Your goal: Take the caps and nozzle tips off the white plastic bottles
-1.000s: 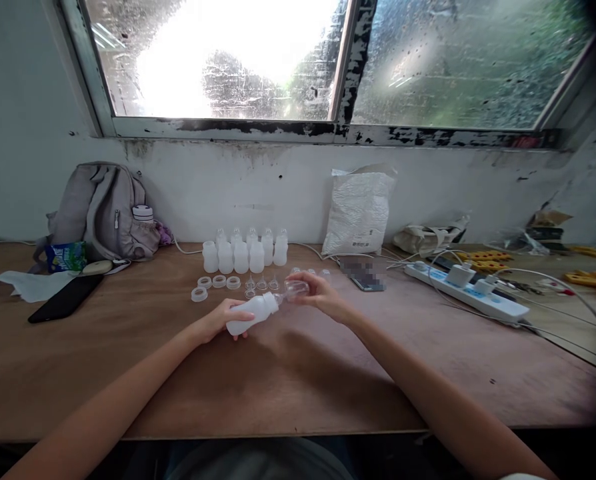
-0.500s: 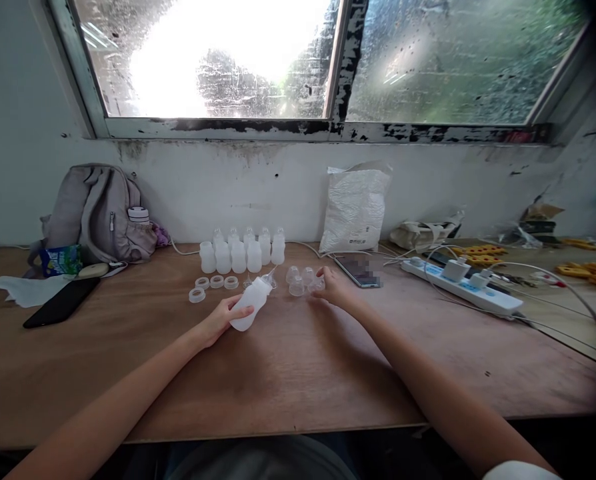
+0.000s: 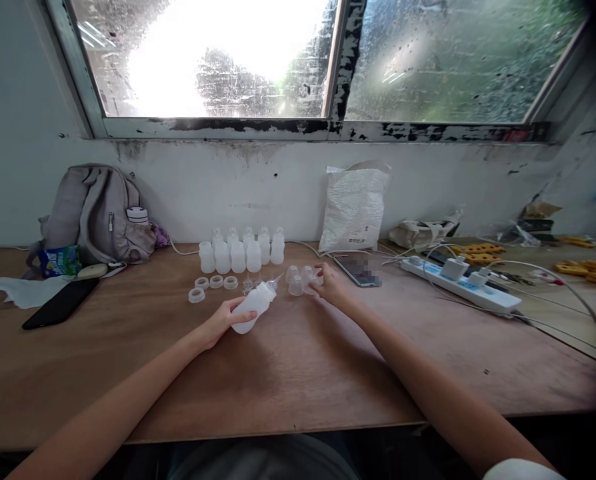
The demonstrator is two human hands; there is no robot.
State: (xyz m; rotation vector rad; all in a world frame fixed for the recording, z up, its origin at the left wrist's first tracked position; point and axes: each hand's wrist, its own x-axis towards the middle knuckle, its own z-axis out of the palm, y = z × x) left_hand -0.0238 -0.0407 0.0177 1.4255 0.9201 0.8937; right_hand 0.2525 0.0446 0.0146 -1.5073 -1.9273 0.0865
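Tilted up to the right, a frosted white baby bottle (image 3: 251,312) with a clear teat (image 3: 275,280) at its top is in my left hand (image 3: 223,323), fingers wrapped round its body. My right hand (image 3: 331,285) reaches across to a small cluster of clear dome caps (image 3: 294,281), its fingers closed on the rightmost cap (image 3: 312,283). Several more clear teats (image 3: 249,283) lie just behind the bottle, partly hidden by it. White collar rings (image 3: 217,282) sit to the left. Behind them stand two rows of frosted bottles (image 3: 237,257).
A phone (image 3: 357,271) and a white power strip (image 3: 461,283) with cables lie to the right. A white plastic bag (image 3: 354,208) leans on the wall. On the left are a grey backpack (image 3: 93,213), a black phone (image 3: 61,303) and a tissue (image 3: 28,290).
My left hand has turned the bottle further over to the right, its teat now nearer the caps. My right hand has shifted slightly left, with the cap, against the others.
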